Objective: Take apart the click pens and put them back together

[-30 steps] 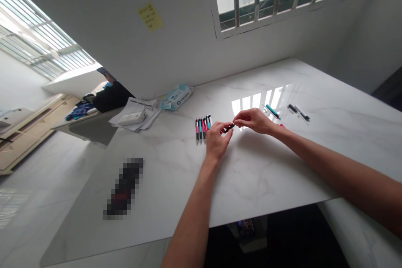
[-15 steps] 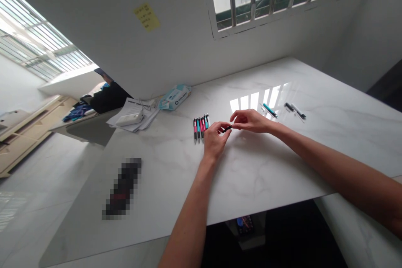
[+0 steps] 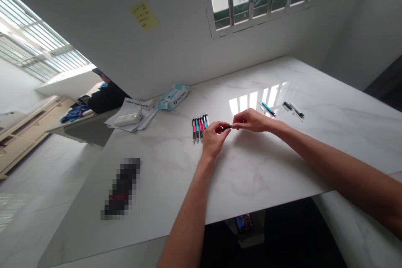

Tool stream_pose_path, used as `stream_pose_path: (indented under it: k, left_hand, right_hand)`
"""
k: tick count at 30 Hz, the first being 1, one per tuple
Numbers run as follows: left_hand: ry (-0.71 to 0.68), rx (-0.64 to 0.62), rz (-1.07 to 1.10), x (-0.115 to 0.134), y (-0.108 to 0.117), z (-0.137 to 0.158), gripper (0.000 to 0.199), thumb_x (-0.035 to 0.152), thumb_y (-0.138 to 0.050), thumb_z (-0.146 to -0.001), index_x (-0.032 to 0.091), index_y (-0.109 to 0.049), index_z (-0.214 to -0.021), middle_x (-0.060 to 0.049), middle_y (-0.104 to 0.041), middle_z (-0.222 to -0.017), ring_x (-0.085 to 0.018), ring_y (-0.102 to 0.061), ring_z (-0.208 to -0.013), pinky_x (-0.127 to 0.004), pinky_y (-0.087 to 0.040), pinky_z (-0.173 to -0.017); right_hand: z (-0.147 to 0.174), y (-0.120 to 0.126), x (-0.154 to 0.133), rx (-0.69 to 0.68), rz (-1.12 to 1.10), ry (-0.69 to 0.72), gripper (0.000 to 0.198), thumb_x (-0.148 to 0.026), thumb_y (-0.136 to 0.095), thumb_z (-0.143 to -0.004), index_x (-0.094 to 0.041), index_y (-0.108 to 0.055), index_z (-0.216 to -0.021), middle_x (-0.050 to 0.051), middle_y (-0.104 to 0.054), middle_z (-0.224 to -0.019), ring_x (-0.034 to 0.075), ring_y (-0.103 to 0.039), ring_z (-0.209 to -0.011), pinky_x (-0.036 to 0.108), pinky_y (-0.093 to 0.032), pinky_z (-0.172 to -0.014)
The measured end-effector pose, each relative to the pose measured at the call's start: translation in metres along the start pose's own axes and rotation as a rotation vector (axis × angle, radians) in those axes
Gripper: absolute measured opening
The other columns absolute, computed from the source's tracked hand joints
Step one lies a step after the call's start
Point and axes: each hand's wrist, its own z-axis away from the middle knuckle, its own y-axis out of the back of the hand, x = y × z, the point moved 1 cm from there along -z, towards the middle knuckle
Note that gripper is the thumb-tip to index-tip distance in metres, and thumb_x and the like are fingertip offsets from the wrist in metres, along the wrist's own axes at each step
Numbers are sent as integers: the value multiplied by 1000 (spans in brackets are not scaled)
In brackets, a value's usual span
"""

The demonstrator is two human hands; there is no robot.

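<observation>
My left hand (image 3: 213, 140) is closed around a pen (image 3: 226, 127), of which only a short black stretch shows between the fingers. At the pen's right end, my right hand (image 3: 253, 120) pinches with thumb and forefinger. Its tip is too small to make out. Just left of my left hand, several pens (image 3: 197, 129) with red, teal and white barrels and black grips lie side by side, partly hidden by that hand. Beyond my right hand are teal pen parts (image 3: 268, 109) with a thin white piece, and farther right black and clear pen parts (image 3: 294, 110).
A pack of wipes (image 3: 173, 97) lies near the wall, beside papers (image 3: 132, 115) with a white device on them. A pixelated dark object (image 3: 122, 188) is at the left of the marble table (image 3: 251, 176). A phone (image 3: 244, 222) shows below the table's front edge.
My right hand's fingers have drawn closer together at the pen's end. Both hands otherwise stay in place; the whole view has shifted slightly.
</observation>
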Motion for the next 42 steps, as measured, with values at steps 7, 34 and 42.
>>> stream_pose_path:
  k: [7, 34, 42]
  left_hand:
    - [83, -4, 225, -1, 1, -3, 22, 34, -89, -75, 19, -80, -89, -7, -78, -91, -18, -72, -84, -33, -57, -84]
    - [391, 46, 681, 14, -4, -1, 48, 43, -95, -69, 18, -76, -106, -5, -75, -100, -17, -77, -84, -30, -61, -84]
    - [388, 61, 610, 10, -4, -1, 50, 48, -95, -68, 18, -81, -106, -6, -79, -99, -16, -76, -82, -30, -59, -83]
  right_hand:
    - [-2, -1, 0, -61, -82, 6, 46, -56, -58, -97, -17, -76, -81, 4, -70, -76, 14, -55, -67, 28, -36, -63]
    - [16, 78, 77, 311, 604, -658, 33, -24, -74, -86, -21, -80, -118, 12, -81, -110, 28, -74, -102, 32, -55, -83]
    - [15, 86, 54, 422, 333, -491, 34, -25, -73, -86, -20, -79, -119, 10, -81, -107, 25, -74, -93, 33, -57, -79]
